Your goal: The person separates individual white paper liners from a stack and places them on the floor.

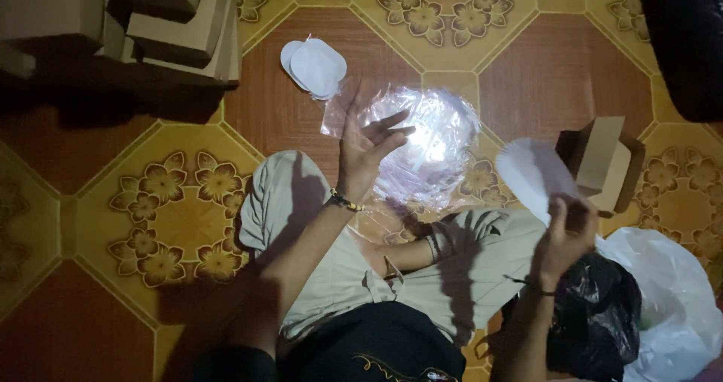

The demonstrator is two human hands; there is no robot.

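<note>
Home floor (188,216) — patterned tiles, stacked cardboard boxes (173,21).

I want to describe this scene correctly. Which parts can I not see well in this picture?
- Clear plastic pile, head view: glare washes out its middle; the number of sheets is unclear.
- Black bag: contents lost in shadow.
- Cardboard boxes: cut off by the top edge.
- Right hand holding the white sheet: fingers are in shadow, so the grip is unclear.
- Left hand: whether it touches the plastic cannot be told.

Cardboard boxes (173,21) crowding far-left floor (45,224)
</note>
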